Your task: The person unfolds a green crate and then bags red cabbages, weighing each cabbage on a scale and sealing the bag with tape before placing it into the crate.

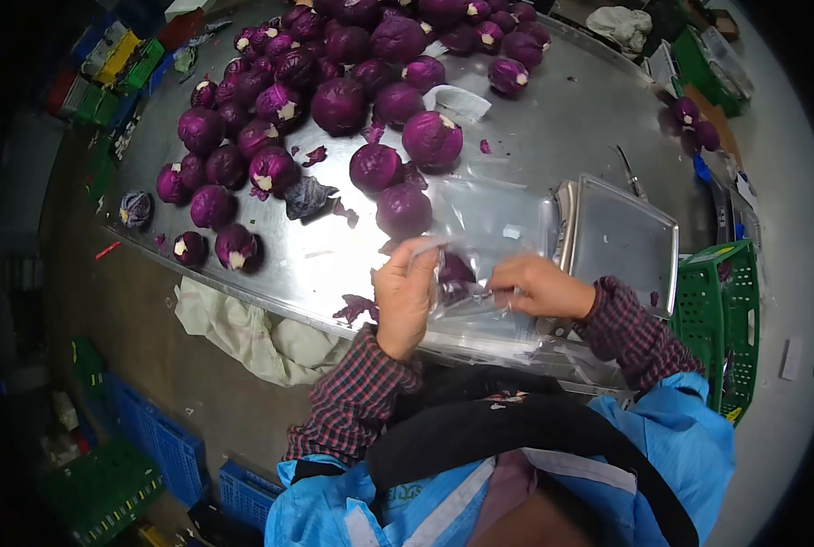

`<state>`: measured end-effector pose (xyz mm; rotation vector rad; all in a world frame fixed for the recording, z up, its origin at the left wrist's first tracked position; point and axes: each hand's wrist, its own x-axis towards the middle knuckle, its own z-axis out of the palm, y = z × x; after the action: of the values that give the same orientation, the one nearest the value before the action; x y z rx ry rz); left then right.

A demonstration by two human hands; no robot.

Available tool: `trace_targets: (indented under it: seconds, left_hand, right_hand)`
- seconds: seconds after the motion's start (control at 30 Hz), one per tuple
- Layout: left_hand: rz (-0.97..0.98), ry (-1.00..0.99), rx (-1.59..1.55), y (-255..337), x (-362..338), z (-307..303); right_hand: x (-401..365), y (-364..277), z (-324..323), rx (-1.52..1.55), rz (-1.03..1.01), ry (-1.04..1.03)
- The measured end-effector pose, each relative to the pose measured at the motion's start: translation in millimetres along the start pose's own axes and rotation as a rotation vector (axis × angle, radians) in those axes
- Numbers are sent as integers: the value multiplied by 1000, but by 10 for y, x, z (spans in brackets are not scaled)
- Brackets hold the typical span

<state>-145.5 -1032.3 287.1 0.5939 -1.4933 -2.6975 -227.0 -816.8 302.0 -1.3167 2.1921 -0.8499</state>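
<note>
A red cabbage (pixel 456 270) sits inside a clear plastic bag (pixel 466 299) between my two hands, near the table's front edge. My left hand (pixel 403 294) pinches the bag's left edge between thumb and fingers. On the other side my right hand (pixel 544 286) has its fingers curled at the bag's right edge; they are slightly blurred. Flat clear bags (pixel 494 208) lie in a stack just beyond. To the right of them stands a scale (pixel 621 239) with a metal platform. Another red cabbage (pixel 404 211) rests close beyond my left hand.
Many red cabbages (pixel 339 106) are heaped across the far left of the metal table (pixel 553 118). A knife (pixel 629 171) lies behind the scale. Loose leaves (pixel 309 197) are scattered about. A green crate (pixel 719 310) stands at the right, and a white sack (pixel 234 330) hangs below the front edge.
</note>
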Motion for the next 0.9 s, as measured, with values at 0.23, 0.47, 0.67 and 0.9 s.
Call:
trace_targets:
  seconds: [0.23, 0.47, 0.67, 0.9]
  left_hand:
    - [-181, 48, -56, -235, 30, -231]
    - [-333, -1, -169, -119, 215, -381]
    - [-408, 1, -157, -44, 329, -474]
    - [-355, -7, -172, -27, 317, -433]
  right_hand:
    - [1398, 889, -829, 284, 294, 364]
    - [3281, 2034, -245, -556, 437, 291]
    - [3346, 2166, -122, -579, 431, 356]
    - [2223, 1029, -677, 805, 323, 545]
